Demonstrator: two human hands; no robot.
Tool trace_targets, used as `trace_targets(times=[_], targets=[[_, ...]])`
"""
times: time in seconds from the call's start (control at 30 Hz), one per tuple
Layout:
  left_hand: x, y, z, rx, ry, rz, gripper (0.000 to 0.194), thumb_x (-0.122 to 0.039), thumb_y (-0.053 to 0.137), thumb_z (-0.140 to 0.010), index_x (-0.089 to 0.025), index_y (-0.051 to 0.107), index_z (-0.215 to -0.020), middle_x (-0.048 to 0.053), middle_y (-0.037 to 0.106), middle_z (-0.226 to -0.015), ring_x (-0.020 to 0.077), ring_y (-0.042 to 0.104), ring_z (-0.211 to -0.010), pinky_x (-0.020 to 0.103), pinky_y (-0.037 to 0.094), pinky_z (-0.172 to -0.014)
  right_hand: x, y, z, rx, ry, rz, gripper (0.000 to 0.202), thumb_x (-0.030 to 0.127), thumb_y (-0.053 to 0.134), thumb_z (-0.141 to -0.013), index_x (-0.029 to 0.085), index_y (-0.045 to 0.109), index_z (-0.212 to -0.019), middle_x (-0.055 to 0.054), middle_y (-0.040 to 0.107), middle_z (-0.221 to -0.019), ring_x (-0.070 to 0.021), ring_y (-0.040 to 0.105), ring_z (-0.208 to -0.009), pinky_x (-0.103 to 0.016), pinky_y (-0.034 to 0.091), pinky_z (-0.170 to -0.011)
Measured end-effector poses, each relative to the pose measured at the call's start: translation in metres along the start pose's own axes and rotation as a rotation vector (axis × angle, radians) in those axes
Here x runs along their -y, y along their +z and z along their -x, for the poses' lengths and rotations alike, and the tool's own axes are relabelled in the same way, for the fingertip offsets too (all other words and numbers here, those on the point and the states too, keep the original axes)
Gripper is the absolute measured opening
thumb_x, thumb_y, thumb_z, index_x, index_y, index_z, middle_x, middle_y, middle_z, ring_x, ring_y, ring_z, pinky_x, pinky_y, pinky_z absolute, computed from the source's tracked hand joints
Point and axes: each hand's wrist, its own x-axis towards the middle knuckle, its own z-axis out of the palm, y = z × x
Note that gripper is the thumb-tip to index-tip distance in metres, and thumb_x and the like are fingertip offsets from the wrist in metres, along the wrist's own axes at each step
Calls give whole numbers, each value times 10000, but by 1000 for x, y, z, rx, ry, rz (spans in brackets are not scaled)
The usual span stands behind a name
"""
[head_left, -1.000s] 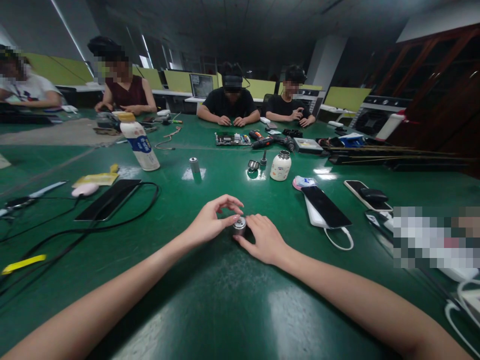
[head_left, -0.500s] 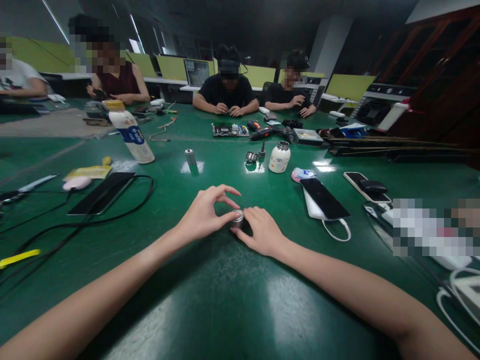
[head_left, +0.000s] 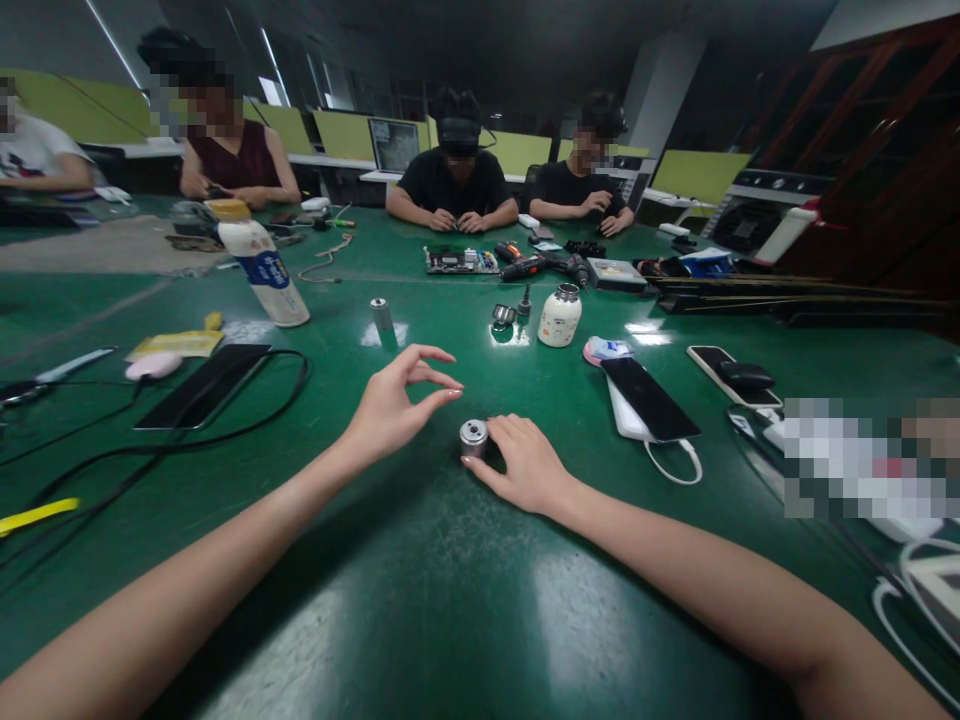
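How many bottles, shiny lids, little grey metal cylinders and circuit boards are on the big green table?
Bottles: 2 (tall white one with blue label; squat cream one)
Shiny silver lid: 1
Grey metal cylinders: 2 (wider one at right hand; slimmer one)
Flat circuit board: 1
Total: 6

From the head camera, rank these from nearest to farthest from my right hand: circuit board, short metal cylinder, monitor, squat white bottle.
1. Short metal cylinder: at the fingers of your right hand.
2. Squat white bottle: ahead, slightly right.
3. Circuit board: beyond the bottle, to its left.
4. Monitor: farthest, in the background, left of centre.
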Motion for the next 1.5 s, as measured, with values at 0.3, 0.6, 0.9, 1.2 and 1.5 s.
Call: trace_targets(times=[0.3, 0.6, 0.9, 1.2, 1.5], targets=[[56, 8, 0, 89, -46, -127, 217, -308, 674, -791, -206, 600, -967, 43, 769, -837, 257, 695, -925, 428, 433, -933, -3, 4, 0, 2, -3, 7, 340, 463, 510, -921, 150, 576, -1039, -118, 644, -988, -260, 557, -915, -383, 417, -808], [-12, 4, 6, 212, 55, 110, 266, -283, 697, -793, -194, 566, -1006, 25, 747, -840, 220, 720, -859, 359, 500, -878, -3, 5, 1, -10, -9, 20, 343, 469, 501, -928, 154, 577, -1040, -111, 647, -964, -258, 565, -908, -380, 417, -799], [-9, 9, 9, 249, 55, 19, 267, -293, 702, -792, -203, 574, -1008, 19, 762, -833, 225, 719, -867, 360, 468, -901, -1, 2, 1, -5, -5, 17, 335, 472, 492, -931, 160, 582, -1014, -109, 645, -965, -257, 558, -912, -379, 411, -800], [-12, 2, 7, 313, 23, 91, 367, -275, 703, -785, -209, 586, -1127, 38, 779, -888, 241, 684, -1010, 368, 448, -952, -2, 6, 1, -20, -2, 16, 340, 456, 517, -924, 141, 591, -1027, -111, 644, -967, -249, 566, -915, -376, 421, -803], [-15, 1, 4, 63, 47, 19, 212, -279, 677, -802, -208, 558, -963, 27, 761, -863, 232, 726, -865, 373, 483, -894, -3, 7, 1, -37, -14, 21, 340, 459, 515, -925, 141, 582, -1025, -102, 648, -949, -249, 568, -892, -373, 422, -792]])
